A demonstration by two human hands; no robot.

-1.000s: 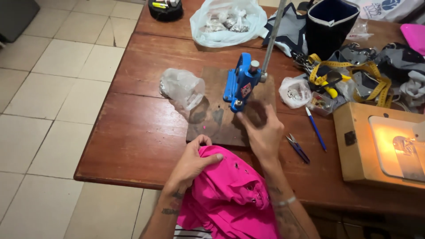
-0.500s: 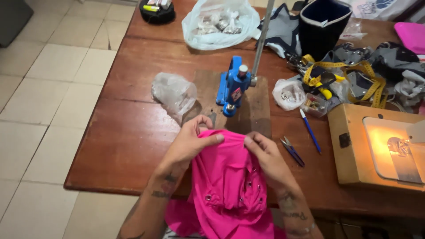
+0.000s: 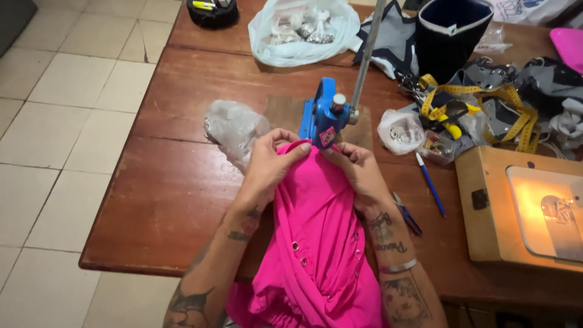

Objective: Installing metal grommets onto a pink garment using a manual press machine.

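A bright pink garment (image 3: 316,237) with small metal eyelets lies over the near edge of a brown wooden table (image 3: 176,188). My left hand (image 3: 270,164) pinches the garment's top edge on the left. My right hand (image 3: 358,167) grips the same edge on the right. Both hold the fabric up against the base of a blue hand press (image 3: 325,115), which stands on a wooden board and has a long grey lever (image 3: 367,54) rising from it.
A crumpled clear bag (image 3: 234,124) lies left of the press, a small bag of metal parts (image 3: 398,130) to its right. A blue pen (image 3: 430,182), small snips (image 3: 405,214), a yellow tape measure (image 3: 480,100), a white bag (image 3: 303,30) and a sewing machine's lit base (image 3: 534,206) lie around.
Both hands have carried the pink garment's edge forward across the table to the press base. A second ago my right hand was at the press and only the left held the fabric.
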